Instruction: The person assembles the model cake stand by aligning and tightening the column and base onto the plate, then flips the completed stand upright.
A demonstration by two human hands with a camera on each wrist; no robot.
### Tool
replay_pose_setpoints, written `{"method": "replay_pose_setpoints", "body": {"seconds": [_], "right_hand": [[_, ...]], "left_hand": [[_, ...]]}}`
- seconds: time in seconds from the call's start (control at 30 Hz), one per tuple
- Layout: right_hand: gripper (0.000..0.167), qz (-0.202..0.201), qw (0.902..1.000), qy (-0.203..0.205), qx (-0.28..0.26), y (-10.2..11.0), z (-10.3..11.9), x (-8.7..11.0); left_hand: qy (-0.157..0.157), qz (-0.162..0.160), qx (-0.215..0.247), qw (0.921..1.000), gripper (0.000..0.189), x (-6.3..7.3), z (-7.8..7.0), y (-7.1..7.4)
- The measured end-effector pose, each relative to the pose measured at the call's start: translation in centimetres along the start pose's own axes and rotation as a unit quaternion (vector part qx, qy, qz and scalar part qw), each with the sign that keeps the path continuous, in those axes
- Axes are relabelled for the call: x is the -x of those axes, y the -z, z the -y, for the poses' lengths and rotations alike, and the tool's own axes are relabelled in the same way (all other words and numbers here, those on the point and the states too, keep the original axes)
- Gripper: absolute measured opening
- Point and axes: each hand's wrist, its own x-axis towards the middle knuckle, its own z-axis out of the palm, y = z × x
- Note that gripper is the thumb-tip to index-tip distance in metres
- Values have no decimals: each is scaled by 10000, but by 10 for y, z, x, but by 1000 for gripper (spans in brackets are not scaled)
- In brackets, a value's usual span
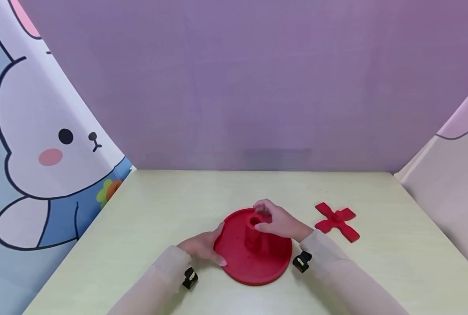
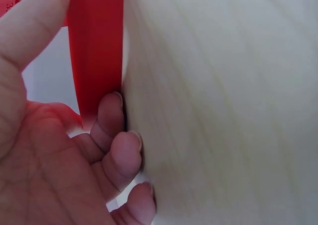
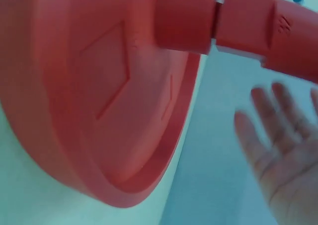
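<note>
A red round base (image 1: 249, 269) with a raised rim lies on the table, a hollow post (image 1: 253, 238) standing at its middle. My left hand (image 1: 206, 248) grips the base's left edge, thumb over the rim; in the left wrist view its other fingers (image 2: 126, 155) curl low beside the tabletop. Around the top of the post hovers my right hand (image 1: 281, 222). The right wrist view shows its fingers loosely extended and apart from the post. There the post has a seam, and its upper section (image 3: 283, 29) bears the mark "32". The right thumb is out of that view.
To the right of the base lies a red four-armed piece (image 1: 337, 217) with a small central hub. The pale tabletop (image 1: 171, 197) meets a purple backdrop (image 1: 234, 87) at the back. A rabbit-printed cloth (image 1: 53, 131) borders the left side.
</note>
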Motion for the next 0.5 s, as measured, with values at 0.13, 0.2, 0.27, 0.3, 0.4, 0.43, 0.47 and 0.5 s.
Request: {"method": "replay_pose_setpoints", "body": {"seconds": [0.13,0.2,0.27,0.3,0.4,0.43,0.47,0.5], "right_hand": [[58,305,9984,312,-372,3,-3,2],[59,426,9976,312,-441,5,-4,2],[59,487,9975,224,-470,5,-6,2],[58,489,9975,178,-479,5,-6,2],[54,412,9980,74,-469,4,-6,2],[52,364,9983,69,-458,3,-6,1],[51,313,9986,61,-428,2,-6,1],[49,255,9989,64,-397,1,-5,0]], "left_hand": [[20,-1,-7,10000,110,1,0,0],[38,-13,-16,10000,110,1,0,1],[49,-9,5,10000,110,1,0,1],[31,-5,8,10000,110,1,1,0],[-10,16,11,10000,110,0,3,0],[-22,15,25,10000,110,0,3,0],[-26,14,38,10000,110,-1,3,0],[-20,13,41,10000,110,-1,3,0]]}}
